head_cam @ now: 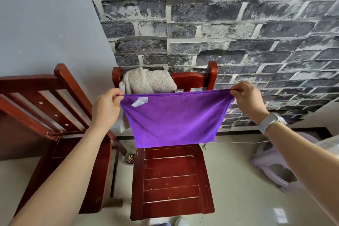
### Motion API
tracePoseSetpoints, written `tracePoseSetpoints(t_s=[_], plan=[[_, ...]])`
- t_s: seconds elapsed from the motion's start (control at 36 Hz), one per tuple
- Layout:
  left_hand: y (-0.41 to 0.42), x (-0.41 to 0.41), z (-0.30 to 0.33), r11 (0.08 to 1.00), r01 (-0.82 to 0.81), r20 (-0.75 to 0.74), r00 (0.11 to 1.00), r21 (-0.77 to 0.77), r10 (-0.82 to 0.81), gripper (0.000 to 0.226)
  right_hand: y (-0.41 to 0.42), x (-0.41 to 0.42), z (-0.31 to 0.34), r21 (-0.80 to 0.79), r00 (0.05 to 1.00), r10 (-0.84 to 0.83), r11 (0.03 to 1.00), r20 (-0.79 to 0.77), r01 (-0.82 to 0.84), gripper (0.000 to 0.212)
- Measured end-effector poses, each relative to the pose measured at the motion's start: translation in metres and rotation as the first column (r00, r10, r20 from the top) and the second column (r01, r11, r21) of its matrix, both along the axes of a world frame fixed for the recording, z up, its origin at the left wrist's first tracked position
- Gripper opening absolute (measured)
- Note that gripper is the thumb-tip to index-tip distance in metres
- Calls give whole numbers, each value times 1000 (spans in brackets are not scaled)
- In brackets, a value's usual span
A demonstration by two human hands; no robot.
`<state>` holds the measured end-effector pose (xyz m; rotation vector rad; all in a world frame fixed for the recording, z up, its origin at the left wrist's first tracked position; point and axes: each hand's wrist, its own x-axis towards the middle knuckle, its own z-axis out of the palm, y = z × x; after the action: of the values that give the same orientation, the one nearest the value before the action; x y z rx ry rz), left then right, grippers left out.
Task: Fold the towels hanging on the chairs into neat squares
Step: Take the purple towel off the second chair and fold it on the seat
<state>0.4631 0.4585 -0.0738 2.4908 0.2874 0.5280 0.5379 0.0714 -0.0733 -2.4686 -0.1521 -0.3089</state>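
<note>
A purple towel [176, 119] with a white label near its top left hangs stretched in the air above the seat of a red wooden chair [172, 180]. My left hand [106, 106] pinches its top left corner and my right hand [249, 101] pinches its top right corner. A fluffy beige towel [148, 80] is draped over the backrest of the same chair, partly hidden behind the purple one.
A second red wooden chair [55, 108] stands at the left, close beside the first. A pale purple plastic stool [275, 169] sits on the floor at the right. A brick-pattern wall [238, 24] rises right behind the chairs. My right wrist wears a white watch [268, 121].
</note>
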Motion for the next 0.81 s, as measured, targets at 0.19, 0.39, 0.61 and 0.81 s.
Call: tracePoseSetpoints(t_s=[0.19, 0.39, 0.61, 0.81], plan=[[10, -38, -42, 996, 87, -97, 992, 21, -84, 9, -7, -18, -40, -50, 982, 125, 990, -141, -133, 8], [12, -45, -73, 997, 71, -176, 982, -25, -74, 10, 1, -25, -73, -42, 979, 119, 991, -165, -127, 8], [17, -25, -91, 999, 22, -211, 977, -35, -29, 12, 19, -12, -96, -49, 974, 51, 997, -221, -64, 11], [14, -6, -94, 996, -63, -186, 981, -70, 49, 15, 34, 10, -97, 10, 967, -2, 1000, -256, 5, 13]])
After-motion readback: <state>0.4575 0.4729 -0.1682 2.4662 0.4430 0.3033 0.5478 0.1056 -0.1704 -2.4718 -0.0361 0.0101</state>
